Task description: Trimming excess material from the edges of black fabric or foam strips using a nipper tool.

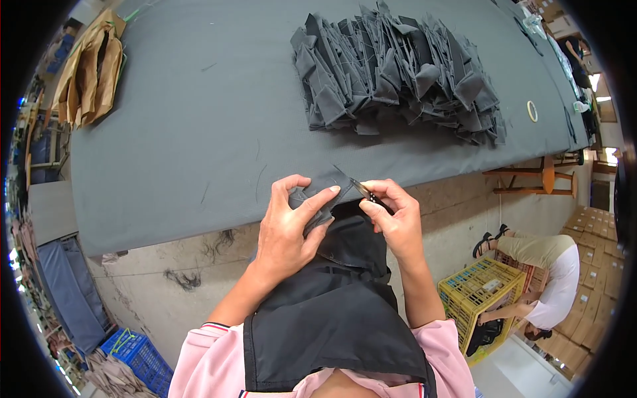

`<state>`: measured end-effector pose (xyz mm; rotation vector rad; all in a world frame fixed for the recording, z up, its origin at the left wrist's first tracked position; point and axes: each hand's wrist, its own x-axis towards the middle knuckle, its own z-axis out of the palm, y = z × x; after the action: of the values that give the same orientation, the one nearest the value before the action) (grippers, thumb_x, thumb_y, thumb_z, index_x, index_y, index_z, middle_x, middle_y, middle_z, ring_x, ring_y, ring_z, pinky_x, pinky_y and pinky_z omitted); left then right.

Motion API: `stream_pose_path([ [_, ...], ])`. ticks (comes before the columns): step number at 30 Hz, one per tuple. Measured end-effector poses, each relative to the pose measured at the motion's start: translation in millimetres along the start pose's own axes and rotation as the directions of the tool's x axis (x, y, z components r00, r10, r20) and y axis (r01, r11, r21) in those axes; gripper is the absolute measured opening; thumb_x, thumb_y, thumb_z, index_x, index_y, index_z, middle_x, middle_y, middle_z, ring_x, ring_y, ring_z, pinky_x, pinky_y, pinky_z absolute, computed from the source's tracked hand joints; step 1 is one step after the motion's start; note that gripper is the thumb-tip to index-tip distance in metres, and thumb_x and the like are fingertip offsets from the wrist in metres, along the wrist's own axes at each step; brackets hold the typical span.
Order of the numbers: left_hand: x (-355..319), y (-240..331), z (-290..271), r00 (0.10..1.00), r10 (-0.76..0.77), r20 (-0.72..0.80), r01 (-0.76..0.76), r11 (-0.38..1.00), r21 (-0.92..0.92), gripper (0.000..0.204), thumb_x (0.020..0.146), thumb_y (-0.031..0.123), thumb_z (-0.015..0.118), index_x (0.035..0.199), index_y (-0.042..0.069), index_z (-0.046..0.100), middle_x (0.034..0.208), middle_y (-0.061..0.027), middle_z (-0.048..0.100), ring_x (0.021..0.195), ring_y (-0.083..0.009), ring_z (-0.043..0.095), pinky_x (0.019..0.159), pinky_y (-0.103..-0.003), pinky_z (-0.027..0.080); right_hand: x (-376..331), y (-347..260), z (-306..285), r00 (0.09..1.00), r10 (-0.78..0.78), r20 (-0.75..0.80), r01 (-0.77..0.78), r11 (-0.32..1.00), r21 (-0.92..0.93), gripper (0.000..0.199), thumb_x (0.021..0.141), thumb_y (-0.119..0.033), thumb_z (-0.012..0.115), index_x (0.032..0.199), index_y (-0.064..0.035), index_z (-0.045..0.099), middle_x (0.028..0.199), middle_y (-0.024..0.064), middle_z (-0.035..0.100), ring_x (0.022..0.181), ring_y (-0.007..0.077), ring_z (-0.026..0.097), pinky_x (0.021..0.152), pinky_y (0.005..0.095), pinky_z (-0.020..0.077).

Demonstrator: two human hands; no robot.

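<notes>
Dark fabric piece (pixel 317 199): folded grey-black cloth part, held up between both hands just at the near edge of the grey surface (pixel 199 132), its lower length draping down over the person's lap.

Left hand (pixel 286 229): closed on the fabric piece, thumb laid across the top of the fold, fingers wrapped behind it.

Small snips (pixel 364 192): dark metal tool, tip touching the fabric's upper edge, just right of the left thumb.

Right hand (pixel 396 215): pinched narrow around the snips, fingertips bunched close to the cloth.

Stack of matching pieces (pixel 397 73): large heap of like dark folded parts, well beyond both hands on the surface.

Tape roll (pixel 532 111): small ring, far right of the stack.

Brown paper bundle (pixel 89 69): far left of the left hand, at the surface's corner.

Yellow crate (pixel 479 292): on the floor below and right of the right hand, beside a crouching person (pixel 547 275).

Risk, as judged: the blade sits close to the left thumb and to the seam; a slip or a loose hold could nick the cloth or the finger.
</notes>
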<state>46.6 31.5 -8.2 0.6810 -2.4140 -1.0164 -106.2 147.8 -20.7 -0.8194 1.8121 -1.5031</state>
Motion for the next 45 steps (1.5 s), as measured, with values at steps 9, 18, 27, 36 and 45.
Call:
stream_pose_path([
  [9,-4.2,-16.4,1.8,0.736,-0.277,0.617,0.676,0.255,-0.692,0.045,0.088,0.028,0.059,0.126,0.007,0.049,0.109,-0.009,0.049,0.083,-0.0126,0.053,0.068,-0.024,0.044,-10.4,0.9,9.7,0.963,0.269,0.0,-0.234,0.839,0.491,0.021,0.084,-0.002,0.061,0.104,0.0014,0.058,0.079,0.0027,0.057,0.053,0.0021,0.042,0.048,0.0146,0.0339],
  [18,-4.0,-16.8,3.9,0.711,-0.132,0.691,0.637,-0.294,-0.712,0.054,0.092,0.03,0.052,0.134,0.002,0.033,0.102,-0.0159,0.054,0.074,-0.0191,0.059,0.056,-0.026,0.048,-12.3,-8.7,23.1,0.925,-0.355,-0.134,0.257,0.845,-0.468,0.025,0.073,-0.003,0.069,0.097,-0.0049,0.064,0.076,0.0064,0.058,0.06,0.0204,0.056,0.055,0.029,0.0446],
  [27,-9.1,-27.4,12.6,0.991,-0.068,0.111,0.102,0.938,-0.331,0.061,0.081,0.023,0.066,0.132,0.005,0.039,0.11,-0.0164,0.05,0.098,-0.0245,0.054,0.082,-0.032,0.046,-6.4,-13.2,22.6,0.98,0.087,-0.181,-0.066,0.991,0.12,0.028,0.076,0.0,0.067,0.101,-0.0028,0.056,0.076,-0.0009,0.05,0.064,0.0045,0.045,0.056,0.0197,0.0379],
  [36,-18.7,-19.6,7.7,0.869,-0.129,0.478,0.466,-0.112,-0.878,0.07,0.081,0.024,0.069,0.137,0.007,0.029,0.127,-0.0179,0.042,0.103,-0.0272,0.056,0.089,-0.038,0.047,12.3,9.6,28.1,0.937,0.315,0.152,-0.343,0.748,0.568,0.011,0.086,-0.011,0.06,0.093,-0.0064,0.053,0.073,-0.0048,0.049,0.054,-0.0007,0.037,0.045,0.0171,0.0288],
  [45,-23.5,-16.4,16.1,0.661,-0.391,0.64,0.679,-0.051,-0.732,0.039,0.094,0.026,0.05,0.123,0.002,0.04,0.102,-0.0148,0.061,0.077,-0.019,0.063,0.073,-0.033,0.054,-18.3,24.0,30.1,0.944,-0.219,-0.246,0.167,0.962,-0.214,0.027,0.08,-0.006,0.064,0.105,-0.0033,0.055,0.086,0.0071,0.056,0.07,0.0139,0.055,0.062,0.0247,0.0449],
])
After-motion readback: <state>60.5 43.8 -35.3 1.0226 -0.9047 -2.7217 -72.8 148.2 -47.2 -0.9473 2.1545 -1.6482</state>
